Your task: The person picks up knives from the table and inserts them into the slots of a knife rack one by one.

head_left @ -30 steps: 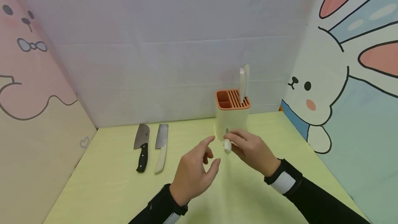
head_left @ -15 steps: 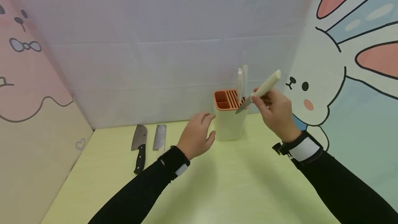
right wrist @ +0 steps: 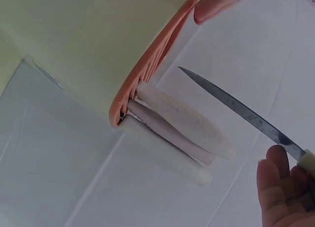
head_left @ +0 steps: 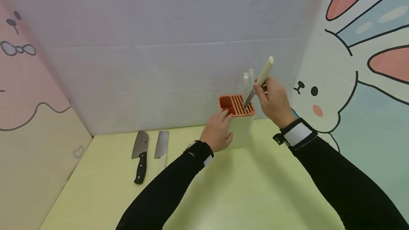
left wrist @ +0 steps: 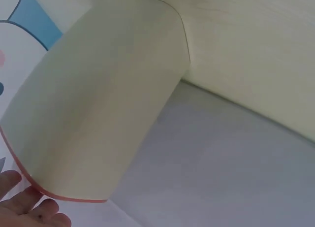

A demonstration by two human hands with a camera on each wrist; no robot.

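Observation:
My right hand (head_left: 275, 102) pinches a knife (head_left: 264, 72) near where its white handle meets the blade. The blade slants down, its tip just over the slots in the head view; in the right wrist view the tip is apart from them. The knife holder (head_left: 241, 130) is cream with an orange slotted top (head_left: 245, 113). My left hand (head_left: 218, 132) lies against its left front side, fingertips touching the orange rim. White knife handles (right wrist: 184, 121) stick up from the slots. The left wrist view shows the holder's side (left wrist: 98, 99) and a few fingertips (left wrist: 27, 200).
On the yellow-green table (head_left: 96, 187), a black-handled cleaver (head_left: 140, 155) and a white-handled cleaver (head_left: 162, 144) lie at the left, the latter's handle partly hidden by my left sleeve. A pale wall (head_left: 143, 66) stands behind, and a rabbit-printed panel (head_left: 335, 109) to the right.
My right hand has lifted the knife from in front of the holder to above its slots, turning the tip downward. My left hand has moved up and right to the holder's rim.

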